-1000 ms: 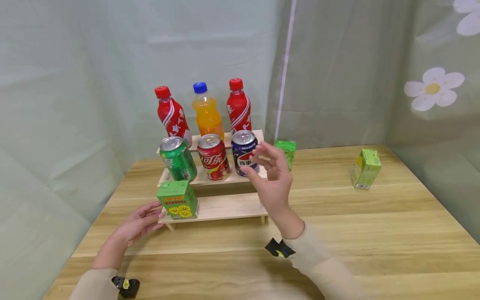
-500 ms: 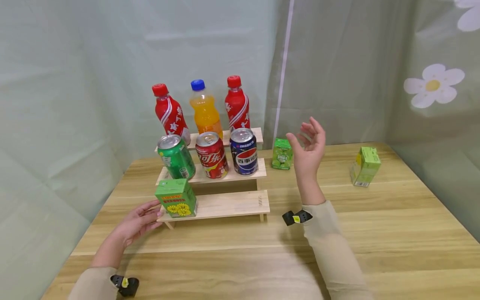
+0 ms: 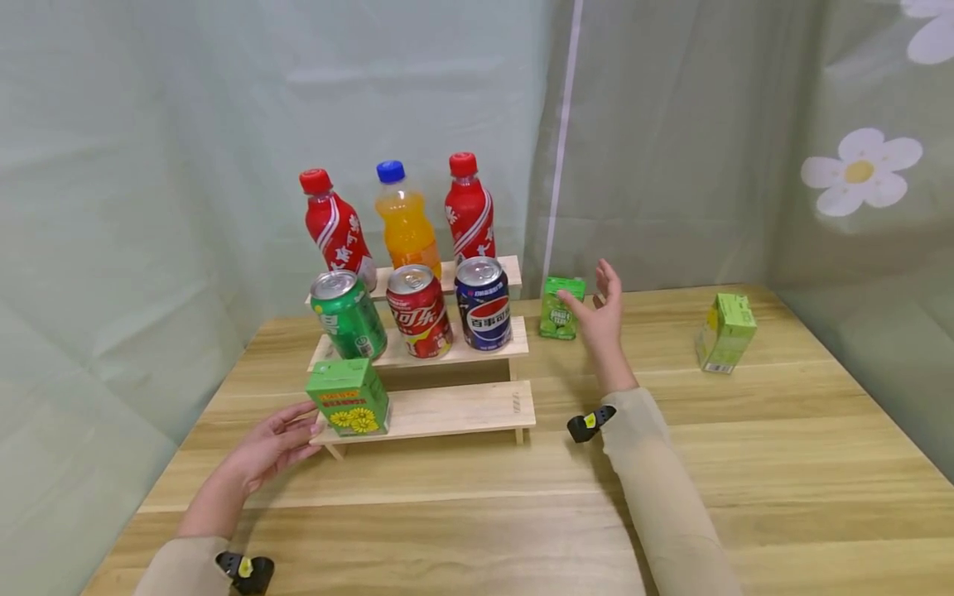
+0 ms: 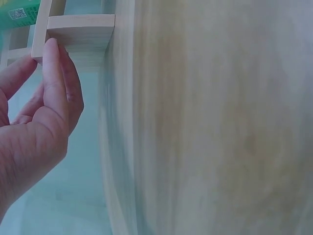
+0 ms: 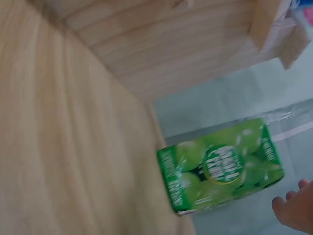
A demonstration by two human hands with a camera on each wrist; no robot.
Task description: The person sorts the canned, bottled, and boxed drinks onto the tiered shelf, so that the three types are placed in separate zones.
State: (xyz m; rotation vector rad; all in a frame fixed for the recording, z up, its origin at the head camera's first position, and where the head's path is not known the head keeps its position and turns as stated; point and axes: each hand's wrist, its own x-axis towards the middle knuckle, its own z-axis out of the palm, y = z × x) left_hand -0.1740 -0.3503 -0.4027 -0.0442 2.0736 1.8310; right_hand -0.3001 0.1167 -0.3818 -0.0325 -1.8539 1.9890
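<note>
At the lower left of the head view, my left hand (image 3: 272, 447) pinches the front corner of a three-tier wooden display rack (image 3: 462, 410). The left wrist view has thumb and fingers (image 4: 55, 81) on either side of the board's end. A green juice box with yellow flowers (image 3: 350, 399) stands on the bottom tier beside that hand. My right hand (image 3: 602, 319) is beside a green juice box with fruit pictures (image 3: 561, 313), thumb and fingers spread and holding nothing. In the right wrist view this box (image 5: 222, 166) stands near the fingertips, apart from them.
On the middle tier are a green can (image 3: 349, 319), a red can (image 3: 420, 314) and a blue can (image 3: 484, 306). Behind them stand two red bottles (image 3: 471, 211) and an orange drink bottle (image 3: 408, 228). Another green juice box (image 3: 725, 333) is farther right on the table (image 3: 782, 463).
My right hand has moved right from beside the blue can, then lowered towards the green juice box behind the rack's right end. My left hand stays at the rack's corner.
</note>
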